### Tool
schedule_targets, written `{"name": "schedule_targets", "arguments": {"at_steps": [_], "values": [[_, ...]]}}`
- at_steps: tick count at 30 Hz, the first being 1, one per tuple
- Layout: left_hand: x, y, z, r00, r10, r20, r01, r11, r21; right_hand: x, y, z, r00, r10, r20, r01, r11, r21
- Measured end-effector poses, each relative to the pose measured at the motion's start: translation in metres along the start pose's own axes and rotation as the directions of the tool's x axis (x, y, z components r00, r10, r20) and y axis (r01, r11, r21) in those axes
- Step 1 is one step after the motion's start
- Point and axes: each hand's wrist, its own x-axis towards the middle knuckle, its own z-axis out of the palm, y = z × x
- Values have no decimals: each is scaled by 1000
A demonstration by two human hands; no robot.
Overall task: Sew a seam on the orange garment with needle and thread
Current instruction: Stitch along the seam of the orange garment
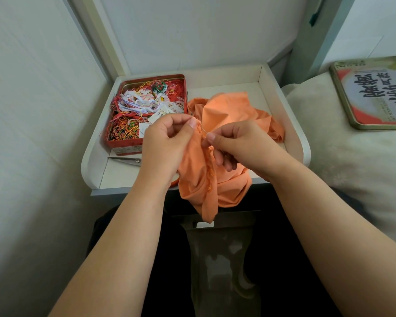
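The orange garment [224, 115] lies crumpled on a small white table and hangs over its front edge toward my lap. My left hand [167, 143] pinches a raised fold of the cloth between thumb and fingers. My right hand [233, 145] pinches a thin silver needle [205, 132] whose tip points up-left into the fold, close to my left thumb. A puckered seam with orange stitches [209, 170] runs down the cloth below both hands. The thread itself is too fine to make out.
A red tin [124, 144] full of tangled coloured threads stands on the white table [293, 124] at the left. Small scissors [126, 159] lie in front of the tin. The tin's printed lid [373, 92] rests on pale bedding at the right. A wall is close on the left.
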Motion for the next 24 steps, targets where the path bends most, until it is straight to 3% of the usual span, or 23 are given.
{"name": "schedule_targets", "arguments": {"at_steps": [16,24], "values": [[-3,-4,3,969,221,114,-236,962,135,0,0,0,997,38,-64,-37,999,15],[-6,-6,5,829,505,240,-559,739,375,0,3,12,977,127,-171,-114,990,83]]}}
